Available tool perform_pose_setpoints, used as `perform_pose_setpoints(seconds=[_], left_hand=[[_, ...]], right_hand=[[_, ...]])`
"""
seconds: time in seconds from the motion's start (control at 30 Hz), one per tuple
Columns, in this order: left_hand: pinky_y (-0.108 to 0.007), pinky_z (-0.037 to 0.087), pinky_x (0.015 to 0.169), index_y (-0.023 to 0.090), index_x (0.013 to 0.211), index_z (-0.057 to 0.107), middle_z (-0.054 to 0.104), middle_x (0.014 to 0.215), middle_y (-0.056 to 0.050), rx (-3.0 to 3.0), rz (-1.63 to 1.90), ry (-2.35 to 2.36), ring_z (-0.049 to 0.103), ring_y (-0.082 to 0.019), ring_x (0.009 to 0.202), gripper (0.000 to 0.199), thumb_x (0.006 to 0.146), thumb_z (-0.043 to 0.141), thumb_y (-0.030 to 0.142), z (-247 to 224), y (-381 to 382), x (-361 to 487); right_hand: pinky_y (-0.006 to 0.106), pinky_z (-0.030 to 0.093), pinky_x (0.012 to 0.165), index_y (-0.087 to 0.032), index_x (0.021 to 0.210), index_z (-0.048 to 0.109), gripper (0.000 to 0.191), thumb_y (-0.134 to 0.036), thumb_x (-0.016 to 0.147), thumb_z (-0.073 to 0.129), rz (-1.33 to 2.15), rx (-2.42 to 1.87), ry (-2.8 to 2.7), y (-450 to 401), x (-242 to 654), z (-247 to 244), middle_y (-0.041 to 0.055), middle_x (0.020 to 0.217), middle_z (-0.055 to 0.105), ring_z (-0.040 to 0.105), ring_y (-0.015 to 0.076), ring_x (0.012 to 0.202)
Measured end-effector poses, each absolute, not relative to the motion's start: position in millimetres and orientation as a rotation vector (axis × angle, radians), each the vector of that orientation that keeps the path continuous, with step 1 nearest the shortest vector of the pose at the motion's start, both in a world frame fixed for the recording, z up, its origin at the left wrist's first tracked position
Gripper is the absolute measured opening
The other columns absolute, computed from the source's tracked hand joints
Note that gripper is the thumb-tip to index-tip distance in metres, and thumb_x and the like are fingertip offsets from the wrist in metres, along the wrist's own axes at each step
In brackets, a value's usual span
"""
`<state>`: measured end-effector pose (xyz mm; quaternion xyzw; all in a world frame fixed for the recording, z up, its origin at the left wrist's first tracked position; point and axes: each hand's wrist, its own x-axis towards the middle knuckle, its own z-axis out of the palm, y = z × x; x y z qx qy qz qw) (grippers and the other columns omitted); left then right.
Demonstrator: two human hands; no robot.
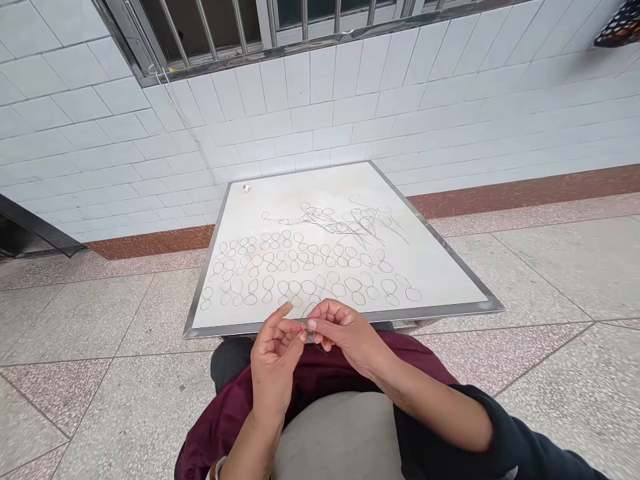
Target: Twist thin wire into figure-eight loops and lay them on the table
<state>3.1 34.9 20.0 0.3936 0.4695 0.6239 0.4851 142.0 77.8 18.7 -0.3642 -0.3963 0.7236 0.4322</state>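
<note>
My left hand [275, 357] and my right hand [347, 337] meet just in front of the table's near edge. Both pinch a thin dark wire [320, 348] between thumb and fingertips; part of it curves up over the edge, and its full shape is hidden by my fingers. A tan strip of tape wraps one finger of my left hand. Just beyond my hands, rows of wire figure-eight loops [353, 285] lie flat on the white table [425, 273]. Further back is a tangled pile of looped wires [335, 220] with long straight tails.
A small white-and-red object [247, 189] sits at the table's far left corner. Metal trim [450, 250] edges the tabletop. Behind it rises a white tiled wall [320, 120] with a barred window [305, 20]. Speckled floor tiles [90, 320] surround the table.
</note>
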Motion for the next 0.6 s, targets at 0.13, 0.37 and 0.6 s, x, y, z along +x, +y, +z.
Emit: perform_pose_setpoints(seconds=[0.13, 0.37, 0.6], left_hand=[[-0.028, 0.051, 0.081, 0.025, 0.119, 0.063, 0.065, 0.082, 0.001, 1.0, 1.497, 1.193, 0.062, -0.012, 0.076, 0.045, 0.075, 0.074, 0.022, 23.8, 34.3, 2.3], [-0.028, 0.05, 0.084, 0.027, 0.124, 0.058, 0.068, 0.088, 0.0, 0.903, 1.482, 1.115, 0.062, -0.013, 0.085, 0.052, 0.075, 0.074, 0.02, 30.9, 31.7, 6.2], [-0.033, 0.052, 0.084, 0.03, 0.13, 0.051, 0.067, 0.092, 0.001, 0.895, 1.441, 1.016, 0.064, -0.013, 0.08, 0.058, 0.077, 0.072, 0.018, 29.5, 27.3, 9.1]], right_hand=[[0.02, 0.041, 0.051, -0.019, 0.079, 0.064, 0.023, -0.037, 0.073, 0.076, 1.823, -0.892, -1.002, 78.0, 143.1, 16.4, -0.0039, 0.063, 0.06, 0.055, 0.0088, 0.058], [0.022, 0.043, 0.057, -0.02, 0.084, 0.065, 0.022, -0.032, 0.072, 0.078, 1.786, -0.777, -1.092, 74.3, 144.8, 15.4, -0.0029, 0.074, 0.062, 0.056, 0.0099, 0.068], [0.021, 0.035, 0.054, -0.019, 0.076, 0.063, 0.022, -0.031, 0.071, 0.081, 1.901, -0.794, -0.85, 68.0, 141.5, 19.4, -0.0041, 0.069, 0.061, 0.047, 0.0071, 0.059]])
